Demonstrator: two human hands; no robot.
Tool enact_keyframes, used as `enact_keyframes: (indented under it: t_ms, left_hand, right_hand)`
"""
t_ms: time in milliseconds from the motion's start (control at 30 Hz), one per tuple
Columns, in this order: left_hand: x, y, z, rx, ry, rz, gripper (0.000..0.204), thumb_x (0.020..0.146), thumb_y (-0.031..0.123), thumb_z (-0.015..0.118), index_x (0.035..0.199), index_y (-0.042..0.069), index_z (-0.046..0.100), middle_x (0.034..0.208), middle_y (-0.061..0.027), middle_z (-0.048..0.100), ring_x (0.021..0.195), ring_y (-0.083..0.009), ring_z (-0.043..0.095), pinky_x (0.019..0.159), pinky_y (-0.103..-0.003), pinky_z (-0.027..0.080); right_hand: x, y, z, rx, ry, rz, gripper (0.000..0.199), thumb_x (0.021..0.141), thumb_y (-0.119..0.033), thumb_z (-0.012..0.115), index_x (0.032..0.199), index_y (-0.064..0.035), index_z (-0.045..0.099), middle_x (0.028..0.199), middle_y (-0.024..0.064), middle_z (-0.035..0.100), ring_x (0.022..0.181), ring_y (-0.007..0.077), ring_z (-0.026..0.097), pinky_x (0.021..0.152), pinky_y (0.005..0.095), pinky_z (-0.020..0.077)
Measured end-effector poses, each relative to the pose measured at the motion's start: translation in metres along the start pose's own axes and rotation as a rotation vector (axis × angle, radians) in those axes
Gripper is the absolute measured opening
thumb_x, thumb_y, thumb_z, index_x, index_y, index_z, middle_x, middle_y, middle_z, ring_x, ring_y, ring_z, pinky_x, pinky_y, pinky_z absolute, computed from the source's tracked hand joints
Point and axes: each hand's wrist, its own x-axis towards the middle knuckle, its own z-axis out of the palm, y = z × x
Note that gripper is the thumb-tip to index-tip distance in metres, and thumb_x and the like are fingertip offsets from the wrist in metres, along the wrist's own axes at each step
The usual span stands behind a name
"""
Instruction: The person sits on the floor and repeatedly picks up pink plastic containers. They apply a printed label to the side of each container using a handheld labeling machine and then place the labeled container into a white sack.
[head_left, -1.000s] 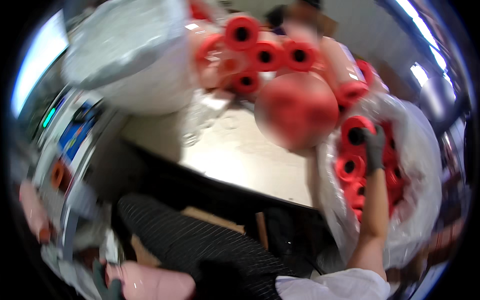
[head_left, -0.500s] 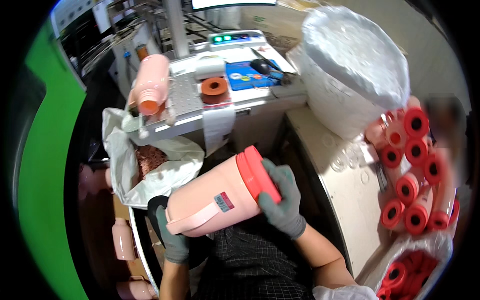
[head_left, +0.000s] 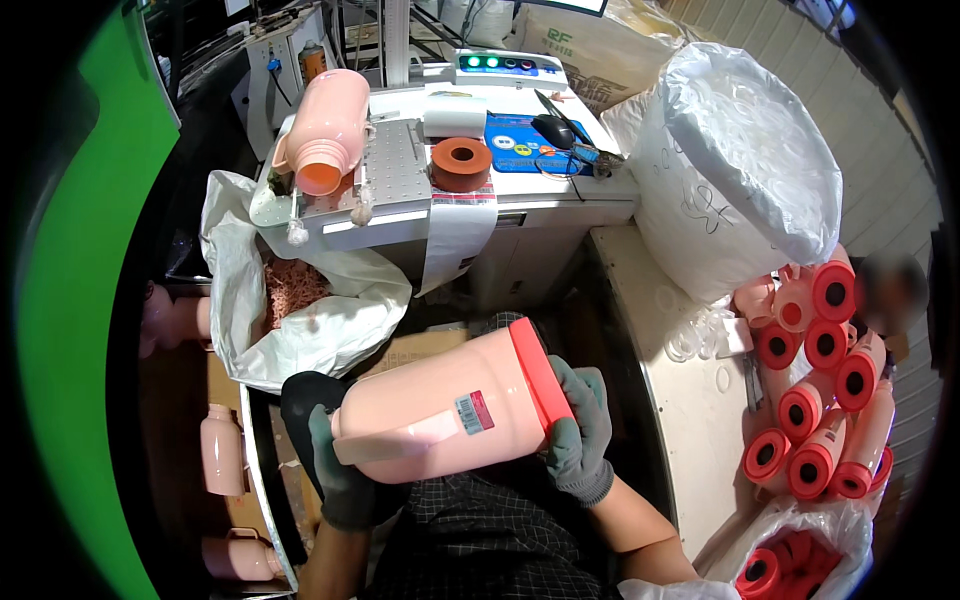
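Observation:
A large pale-pink jug (head_left: 440, 390) with a side handle and a small barcode sticker lies tilted across my lap. My gloved left hand (head_left: 343, 475) is wrapped round its narrow left end, below the handle. At its other end sits a bright red ring or cap (head_left: 540, 372), which my gloved right hand (head_left: 582, 430) grips from the lower right. The right fingertips press on the rim, and part of that end face is hidden from view.
Pink bottles with red ends (head_left: 820, 410) lie stacked on the right bench (head_left: 640, 330), above a bag of red parts (head_left: 840, 550). A big white sack (head_left: 690, 200) holds clear rings. Ahead, a worktable bears another pink jug (head_left: 332, 125) and a label roll (head_left: 461, 163). A scrap bag (head_left: 345, 345) hangs left.
Less of the red piece shows beyond the pink body. My right hand has moved to the lower part of its rim. The whole view has shifted.

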Motion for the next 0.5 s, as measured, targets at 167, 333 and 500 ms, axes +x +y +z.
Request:
enact_keyframes:
  t_ms: [167,333,500]
  left_hand:
    - [-0.002,0.017,0.007,0.300,-0.082,0.149,0.060,0.112,0.048,0.040,0.132,-0.005,0.061,0.122,-0.0139,0.071,0.110,-0.0222,0.067,0.102,-0.034,0.050]
    - [-0.001,-0.002,-0.009,0.614,0.140,0.620,0.054,0.106,0.036,0.058,0.147,0.000,0.048,0.140,-0.0122,0.057,0.124,-0.0204,0.060,0.109,-0.036,0.047]
    - [0.014,0.008,-0.002,1.021,-0.043,0.638,0.038,0.106,0.026,0.056,0.136,0.002,0.053,0.124,-0.0058,0.062,0.117,-0.0175,0.061,0.104,-0.034,0.048]
  right_hand:
    - [-0.012,-0.004,-0.006,0.110,-0.096,0.092,0.061,0.102,-0.035,0.058,0.148,0.0056,0.050,0.118,0.0160,0.056,0.102,0.0257,0.054,0.093,0.0379,0.0461]
    - [0.027,-0.034,-0.025,1.253,0.226,0.531,0.095,0.096,-0.083,0.040,0.162,-0.0159,0.037,0.158,0.0133,0.044,0.151,0.0300,0.037,0.123,0.0473,0.0326]
    - [0.018,-0.022,-0.025,0.534,-0.053,0.384,0.118,0.092,-0.091,0.023,0.168,-0.0007,0.010,0.176,0.0160,0.009,0.162,0.0288,0.011,0.130,0.0436,0.0104]
